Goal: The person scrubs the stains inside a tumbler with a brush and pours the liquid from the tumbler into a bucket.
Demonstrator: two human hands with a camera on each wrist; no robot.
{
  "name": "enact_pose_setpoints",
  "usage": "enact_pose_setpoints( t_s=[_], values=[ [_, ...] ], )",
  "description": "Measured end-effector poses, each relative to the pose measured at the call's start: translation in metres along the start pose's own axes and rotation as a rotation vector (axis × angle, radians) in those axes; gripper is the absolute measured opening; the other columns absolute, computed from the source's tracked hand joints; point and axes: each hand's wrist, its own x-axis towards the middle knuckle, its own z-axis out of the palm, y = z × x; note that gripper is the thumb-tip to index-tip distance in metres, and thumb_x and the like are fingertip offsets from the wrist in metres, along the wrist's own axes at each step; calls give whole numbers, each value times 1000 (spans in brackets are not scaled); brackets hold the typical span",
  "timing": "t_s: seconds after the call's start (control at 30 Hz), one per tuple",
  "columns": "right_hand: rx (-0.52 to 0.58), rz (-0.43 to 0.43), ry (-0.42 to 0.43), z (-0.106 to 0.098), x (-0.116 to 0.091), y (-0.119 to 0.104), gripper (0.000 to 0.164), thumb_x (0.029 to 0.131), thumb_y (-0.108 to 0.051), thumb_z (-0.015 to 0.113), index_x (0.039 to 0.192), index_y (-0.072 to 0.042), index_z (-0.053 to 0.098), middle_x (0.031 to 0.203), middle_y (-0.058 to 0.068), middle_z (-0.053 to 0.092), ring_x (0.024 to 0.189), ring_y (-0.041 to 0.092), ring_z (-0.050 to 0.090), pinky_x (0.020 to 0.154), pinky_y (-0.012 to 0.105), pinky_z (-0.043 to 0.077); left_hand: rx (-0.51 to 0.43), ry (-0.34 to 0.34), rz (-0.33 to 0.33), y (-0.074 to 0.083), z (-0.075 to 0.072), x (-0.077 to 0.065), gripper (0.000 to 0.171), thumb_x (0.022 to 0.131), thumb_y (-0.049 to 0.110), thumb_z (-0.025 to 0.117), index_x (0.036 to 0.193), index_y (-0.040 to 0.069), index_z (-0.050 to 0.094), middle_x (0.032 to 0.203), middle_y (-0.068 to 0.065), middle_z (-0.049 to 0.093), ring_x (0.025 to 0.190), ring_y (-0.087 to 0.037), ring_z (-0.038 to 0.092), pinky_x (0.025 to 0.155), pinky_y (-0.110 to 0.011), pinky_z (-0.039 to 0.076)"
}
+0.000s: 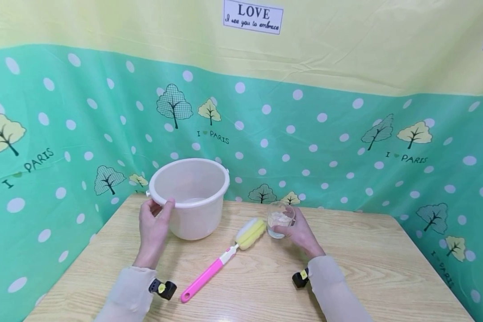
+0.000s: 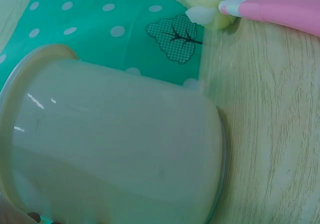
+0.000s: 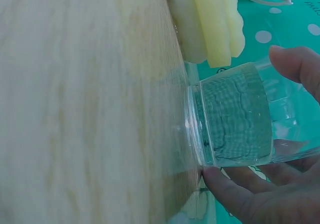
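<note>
A white plastic bucket [image 1: 193, 219] stands upright at the table's back left. My left hand [image 1: 154, 228] grips its near left rim, the thumb on the rim; the other fingers are partly hidden. The left wrist view shows the bucket's side [image 2: 115, 139] close up. My right hand [image 1: 302, 232] holds a clear drinking glass [image 1: 281, 219], with thumb and fingers round its sides. Clear liquid fills part of the glass [image 3: 235, 116], whose base is at the tabletop. Between the hands lies a sponge bottle brush [image 1: 221, 261], its yellow and white head beside the glass.
The wooden table [image 1: 370, 264] meets a green and yellow printed curtain [image 1: 330, 134] at its back and sides. The brush's pink handle [image 1: 203, 281] points toward the near left. A small black camera [image 1: 163, 288] is strapped to each wrist.
</note>
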Motion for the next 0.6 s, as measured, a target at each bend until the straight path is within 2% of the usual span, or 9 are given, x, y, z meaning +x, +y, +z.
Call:
enact_pose_setpoints(
  t_s=[0.3, 0.6],
  values=[
    [23, 12, 5, 0, -2, -2, 94, 68, -20, 84, 145, -15, 30, 139, 10, 41, 117, 32, 48, 83, 36, 51, 6, -3, -14, 2, -1, -1, 74, 91, 48, 58, 140, 1, 31, 139, -15, 34, 130, -31, 33, 107, -46, 33],
    [1, -4, 34, -2, -6, -6, 95, 69, -28, 83, 146, -15, 28, 141, 10, 40, 122, 33, 43, 94, 43, 46, -5, -5, -8, 1, -1, 1, 73, 91, 47, 59, 140, 1, 31, 140, -15, 35, 129, -30, 34, 108, -46, 33]
  ],
)
